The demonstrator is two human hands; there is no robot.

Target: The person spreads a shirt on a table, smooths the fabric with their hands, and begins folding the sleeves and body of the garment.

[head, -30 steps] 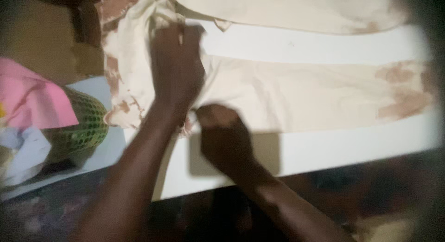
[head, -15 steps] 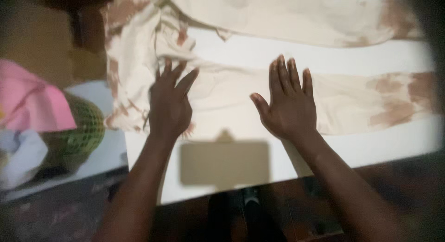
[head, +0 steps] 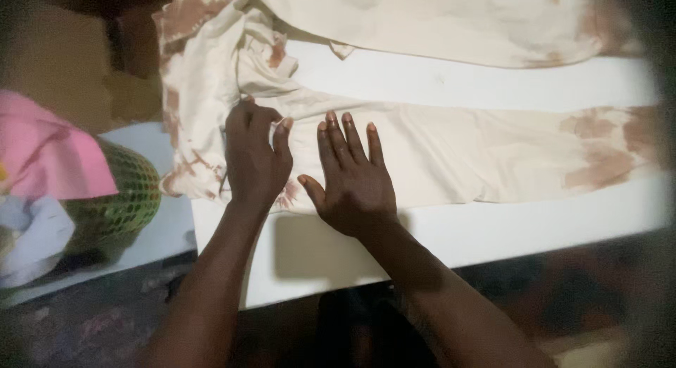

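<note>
A cream garment with rust-brown stains lies spread over a white table. My left hand rests on its left part with the fingers curled, pinching a fold of the cloth near the bunched waist. My right hand lies flat just beside it, fingers straight and spread, pressing the near strip of fabric onto the table. The two hands almost touch. A second strip of the same garment runs along the far side of the table.
To the left, a green mesh basket holds pink cloth and pale blue cloth on a low white surface. A brown box stands behind it. Dark floor lies below the table's near edge.
Half a second ago both hands lay flat and apart on the cloth. My right hand has slid left beside my left hand, whose fingers have curled onto a fold.
</note>
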